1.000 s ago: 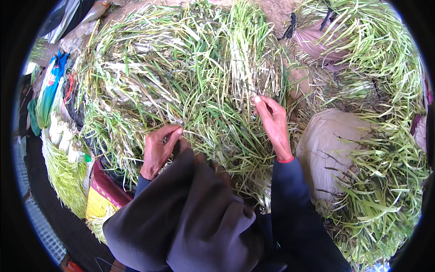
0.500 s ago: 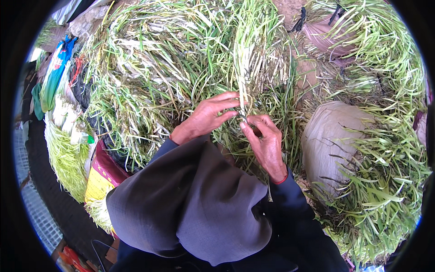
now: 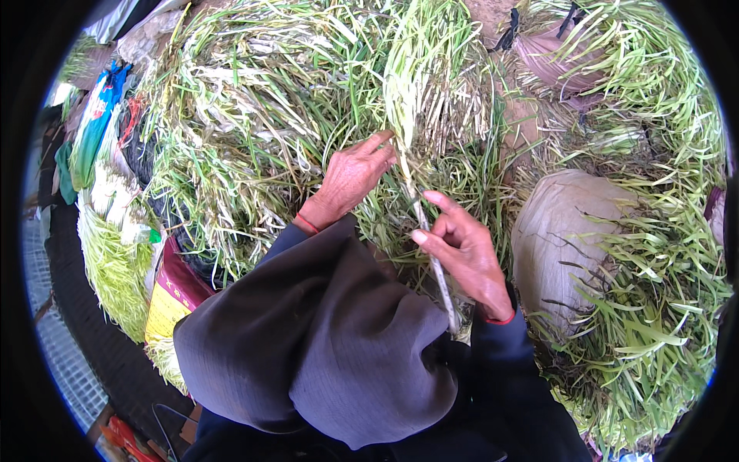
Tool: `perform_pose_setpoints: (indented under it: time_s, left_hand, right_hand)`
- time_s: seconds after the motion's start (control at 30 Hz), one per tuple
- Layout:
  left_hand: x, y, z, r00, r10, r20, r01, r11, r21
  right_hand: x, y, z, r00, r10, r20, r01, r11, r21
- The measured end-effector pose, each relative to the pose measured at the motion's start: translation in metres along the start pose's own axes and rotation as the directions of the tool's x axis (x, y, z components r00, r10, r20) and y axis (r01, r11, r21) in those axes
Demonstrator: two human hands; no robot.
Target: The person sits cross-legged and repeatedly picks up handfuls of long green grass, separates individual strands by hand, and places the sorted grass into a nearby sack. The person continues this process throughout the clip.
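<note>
"leafy stalks [image 3: 654, 308] cover the ground [image 3: 521, 131]. what's nearest?"

"dark cloth [image 3: 339, 331]; just beside it, the lower end of one long pale stalk [image 3: 441, 286]."

"and the hands?"

"right hand [image 3: 466, 250] loose, thumb and forefinger parted, thumb across the stalk. farther up, left hand [image 3: 350, 179] pinching that stalk near its leafy end."

"beyond them?"

"more heaped greenery [image 3: 254, 100], then a mauve bundle [image 3: 550, 65] at upper right."

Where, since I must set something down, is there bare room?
Bare spots: brown ground between the central stalk heap and mauve bundle; dark strip left of the green bunch. Stalks crowd the left hand and right hand.
</note>
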State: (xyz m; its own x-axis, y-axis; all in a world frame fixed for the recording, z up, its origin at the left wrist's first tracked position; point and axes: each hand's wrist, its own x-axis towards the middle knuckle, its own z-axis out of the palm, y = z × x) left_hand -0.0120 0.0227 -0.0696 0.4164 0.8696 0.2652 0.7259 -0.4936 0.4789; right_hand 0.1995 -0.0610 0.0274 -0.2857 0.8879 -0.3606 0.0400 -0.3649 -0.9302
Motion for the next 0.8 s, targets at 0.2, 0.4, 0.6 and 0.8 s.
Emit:
perform_pose_setpoints:
  time_s: [0.2,0.4,0.6,0.8]
  left_hand:
    - [-0.008,-0.001,0.002,0.992,0.127,-0.021,-0.127,0.992,0.017]
    - [-0.009,-0.002,-0.002,0.963,0.268,-0.018,-0.267,0.963,0.05]
    - [-0.018,-0.025,0.006,0.998,0.066,0.001,-0.066,0.994,0.091]
    - [-0.025,-0.051,0.018,0.988,-0.152,-0.032,0.15,0.987,-0.051]
  right_hand:
    - [-0.021,-0.02,-0.021,0.968,0.237,0.078,-0.247,0.952,0.18]
    - [-0.041,-0.033,-0.02,0.959,0.282,0.028,-0.273,0.891,0.363]
    - [-0.068,-0.057,-0.031,0.986,0.12,0.116,-0.159,0.877,0.453]
    - [-0.087,-0.083,-0.065,0.983,-0.152,0.099,0.047,0.741,0.67]
